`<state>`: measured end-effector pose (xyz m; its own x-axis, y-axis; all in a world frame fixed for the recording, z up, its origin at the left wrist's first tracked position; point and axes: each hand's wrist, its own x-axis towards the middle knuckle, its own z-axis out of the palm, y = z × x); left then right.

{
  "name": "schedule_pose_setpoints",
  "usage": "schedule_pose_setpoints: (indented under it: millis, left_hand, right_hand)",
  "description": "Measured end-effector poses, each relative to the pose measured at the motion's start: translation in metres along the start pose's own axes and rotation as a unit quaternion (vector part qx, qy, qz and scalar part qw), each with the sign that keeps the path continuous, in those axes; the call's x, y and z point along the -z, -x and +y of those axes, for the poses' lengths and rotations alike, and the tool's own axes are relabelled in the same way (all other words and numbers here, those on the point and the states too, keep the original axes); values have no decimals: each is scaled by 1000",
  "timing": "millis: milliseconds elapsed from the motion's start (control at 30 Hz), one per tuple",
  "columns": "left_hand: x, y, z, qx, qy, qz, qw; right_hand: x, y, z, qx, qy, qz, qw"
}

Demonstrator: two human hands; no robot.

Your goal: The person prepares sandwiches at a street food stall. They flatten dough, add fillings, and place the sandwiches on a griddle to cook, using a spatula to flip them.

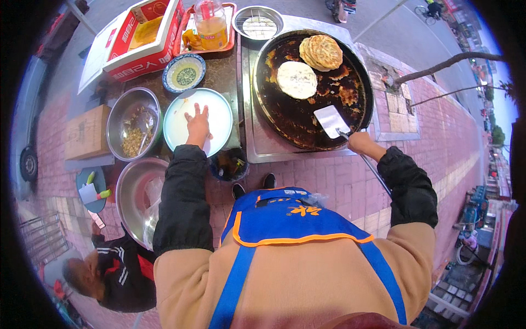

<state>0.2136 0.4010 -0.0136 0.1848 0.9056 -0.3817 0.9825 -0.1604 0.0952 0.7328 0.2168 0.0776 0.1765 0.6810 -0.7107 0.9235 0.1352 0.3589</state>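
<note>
My left hand (pixel 198 127) lies over a round, pale board with a light blue rim (pixel 178 118), its fingers spread and nothing held in them. My right hand (pixel 366 145) grips the long handle of a metal spatula (pixel 330 121), whose flat blade sits over the lower right of a big round griddle pan (pixel 276 129). A pale flatbread (pixel 296 80) lies alone on the dark, oily pan. Behind it is a stack of browned flatbreads (pixel 323 52).
Left of the board stands a steel bowl of chopped filling (pixel 133 140); a larger steel bowl (pixel 129 189) is nearer me. A patterned bowl with green bits (pixel 185 74), a jar of yellow liquid (pixel 211 30) and a red-white box (pixel 139 44) stand behind. Someone holding a phone (pixel 96 219) is at lower left.
</note>
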Motion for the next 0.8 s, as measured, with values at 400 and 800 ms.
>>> schedule_pose_setpoints:
  millis: [400, 800]
  left_hand:
    - [-4, -2, 4, 24, 31, 13, 999]
    - [-2, 0, 8, 38, 13, 13, 999]
  right_hand:
    - [48, -98, -26, 111, -503, 49, 856]
    - [-25, -92, 28, -13, -701, -10, 713]
